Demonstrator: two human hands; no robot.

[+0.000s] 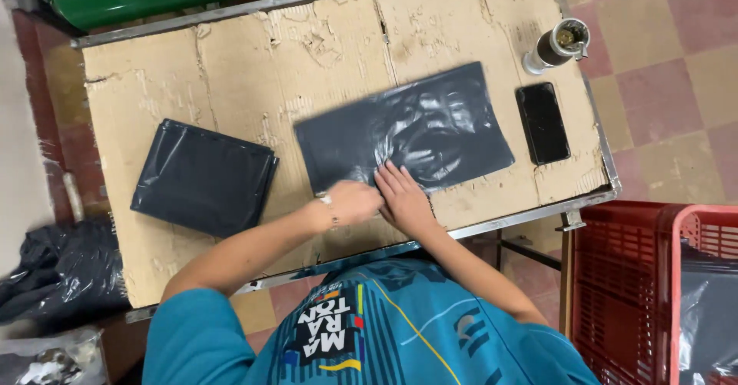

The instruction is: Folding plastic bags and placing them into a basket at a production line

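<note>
Black plastic bag [419, 127] lies flat, long axis left-right, slightly tilted.

Bare desk [231, 70] along the far edge; phone [543, 122] and cup [557, 45] crowd the right edge, bag stack [204, 177] the left.

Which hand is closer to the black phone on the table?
The right hand. It rests flat on the black plastic bag's near edge, on the side toward the phone. The left hand sits beside it, farther from the phone.
</note>
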